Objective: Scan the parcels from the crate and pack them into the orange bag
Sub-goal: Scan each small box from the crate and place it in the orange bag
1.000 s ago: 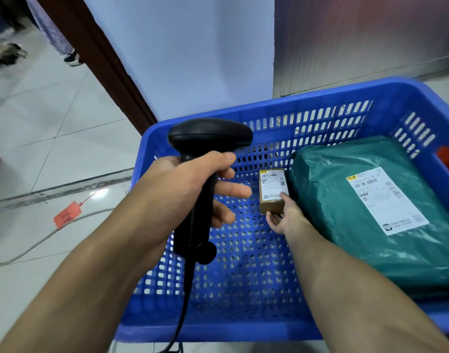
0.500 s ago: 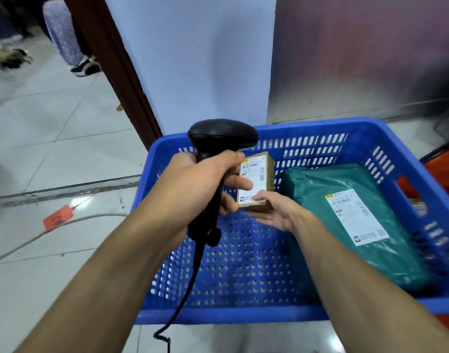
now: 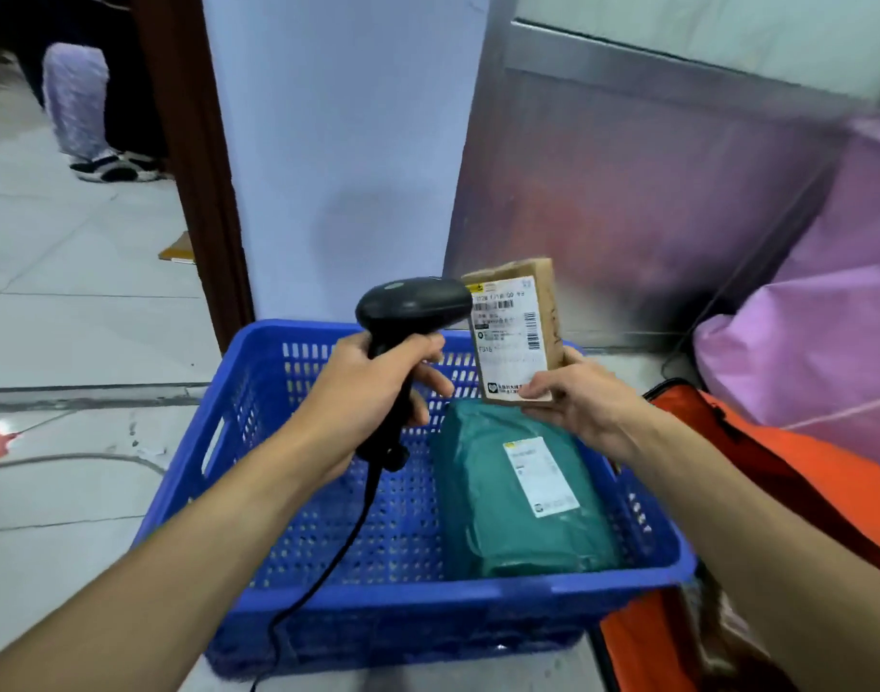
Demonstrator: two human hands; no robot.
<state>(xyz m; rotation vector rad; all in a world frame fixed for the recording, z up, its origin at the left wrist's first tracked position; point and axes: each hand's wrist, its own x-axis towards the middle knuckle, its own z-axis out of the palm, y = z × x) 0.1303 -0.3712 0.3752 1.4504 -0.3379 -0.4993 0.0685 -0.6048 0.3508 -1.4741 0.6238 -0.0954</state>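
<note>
Gripping a black handheld scanner (image 3: 412,312) by its handle, the left hand (image 3: 373,392) is held above the far half of the blue crate (image 3: 258,442), fingers curled tight around the grip and the forearm reaching in from 7 o'clock. The scanner head is pointed toward 3 o'clock, its nose just beside the label of a small brown parcel (image 3: 517,332). That parcel is held upright and slightly tilted above the crate's far rim by the right hand (image 3: 577,402), pinched at its lower edge between thumb and fingers, with the printed label turned toward the camera; the right forearm comes in from 5 o'clock. A green bagged parcel (image 3: 517,491) with a white label is seen lying flat in the right half of the crate, below both hands. The scanner's black cable (image 3: 328,561) is draped over the crate's near wall. The orange bag (image 3: 827,472) is placed at 3 to 5 o'clock, touching the crate's right side. The crate is set on a pale tiled floor (image 3: 78,342); a white pillar (image 3: 338,157) and a metal panel (image 3: 627,192) stand behind it, and pink sacks (image 3: 802,342) are piled at 2 o'clock.
</note>
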